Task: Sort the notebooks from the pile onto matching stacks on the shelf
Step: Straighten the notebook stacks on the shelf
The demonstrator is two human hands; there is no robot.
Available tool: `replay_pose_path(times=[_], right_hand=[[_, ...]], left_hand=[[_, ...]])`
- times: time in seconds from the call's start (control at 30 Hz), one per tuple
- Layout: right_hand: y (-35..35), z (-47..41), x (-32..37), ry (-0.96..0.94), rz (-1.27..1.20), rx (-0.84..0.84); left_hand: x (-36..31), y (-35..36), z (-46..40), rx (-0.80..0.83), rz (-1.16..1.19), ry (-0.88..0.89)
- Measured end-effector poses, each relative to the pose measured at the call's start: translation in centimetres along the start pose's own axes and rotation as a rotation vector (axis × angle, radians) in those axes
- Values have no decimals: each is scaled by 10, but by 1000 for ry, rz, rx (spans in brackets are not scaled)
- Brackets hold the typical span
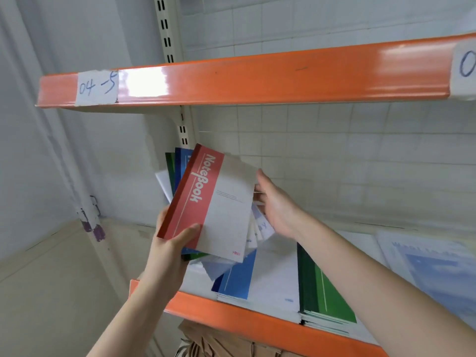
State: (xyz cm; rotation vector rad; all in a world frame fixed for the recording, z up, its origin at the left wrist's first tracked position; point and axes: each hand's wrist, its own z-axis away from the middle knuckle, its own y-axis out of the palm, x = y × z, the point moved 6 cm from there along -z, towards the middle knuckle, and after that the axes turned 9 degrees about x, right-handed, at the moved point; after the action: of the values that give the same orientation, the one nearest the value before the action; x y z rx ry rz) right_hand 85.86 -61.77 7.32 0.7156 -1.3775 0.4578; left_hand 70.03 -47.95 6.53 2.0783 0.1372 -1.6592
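Note:
My left hand [171, 247] grips a pile of notebooks by its lower left corner and holds it up in front of the shelf. A red and white notebook [219, 202] lies on top, with blue and green notebooks [177, 161] fanned out behind it. At the pile's right edge is my right hand [277, 204], fingers reaching behind the red notebook; their tips are hidden. On the shelf [231, 315] below lie a blue and white stack [239, 282] and a green stack [322, 302].
An upper orange shelf beam [257, 78] with a paper label "04-5" [96, 87] runs overhead. A pale blue printed stack [432, 269] lies at the far right of the shelf. Brown paper bags [206, 343] sit below the shelf. A slotted upright [167, 34] stands against the tiled wall.

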Motion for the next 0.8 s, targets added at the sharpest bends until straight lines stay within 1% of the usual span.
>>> replay_pose_path(times=[0.03,0.1,0.23,0.33,0.43,0.53,0.67,0.8], right_hand=[[-7,10,4,-51,108,0],[-27,32,9,-127,234,-80],[-84,83,21,-201,166,-313],[-130,125,28,-220,161,-487],[-171,176,32,-235,192,-712],[-203,228,41,-246,273,-849],[-245,296,48,-220,408,-1031],[-292,366,57,-177,436,-1169]], left_hand=[[5,13,1,26,-9,-7],[10,41,4,100,-12,-28],[9,107,11,373,33,-65],[14,154,16,534,-11,-101],[33,202,22,683,-56,-174],[50,248,34,747,-31,-227],[75,309,58,843,86,-327],[94,367,82,946,184,-382]])
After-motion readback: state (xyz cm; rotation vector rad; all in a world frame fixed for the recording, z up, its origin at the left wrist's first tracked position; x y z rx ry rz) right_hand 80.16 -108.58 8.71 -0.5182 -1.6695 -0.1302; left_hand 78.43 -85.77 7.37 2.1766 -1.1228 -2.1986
